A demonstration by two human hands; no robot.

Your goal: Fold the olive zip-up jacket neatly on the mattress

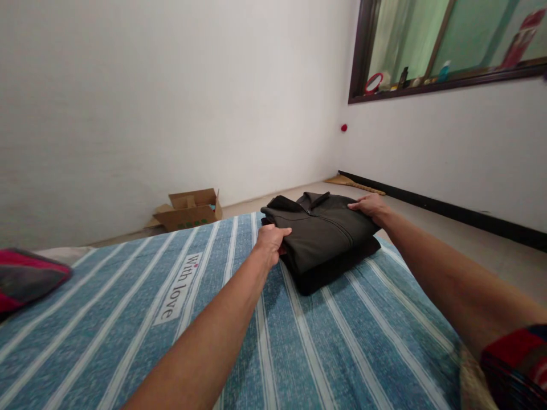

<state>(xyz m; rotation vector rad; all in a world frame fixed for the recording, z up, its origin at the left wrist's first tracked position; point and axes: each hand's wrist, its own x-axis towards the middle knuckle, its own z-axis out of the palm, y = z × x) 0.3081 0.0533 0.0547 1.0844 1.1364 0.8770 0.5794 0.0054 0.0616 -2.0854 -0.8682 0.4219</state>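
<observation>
A black jacket (320, 228), folded with its collar and front zip on top, is at the far end of the bed. Beneath it is more dark folded cloth (337, 265); I cannot tell whether that is a separate garment. My left hand (271, 242) grips the jacket's left edge, thumb on top and fingers underneath. At the jacket's far right edge, my right hand (370, 206) pinches the cloth the same way. The fingers of both hands are partly hidden by the fabric.
A blue-and-white striped bedsheet (265, 341) covers the bed. An open cardboard box (188, 210) stands on the floor by the wall. A pink-and-grey item (32, 279) lies at left. A broom (354, 182) rests along the right wall, below a window (444, 45) with small items on its sill.
</observation>
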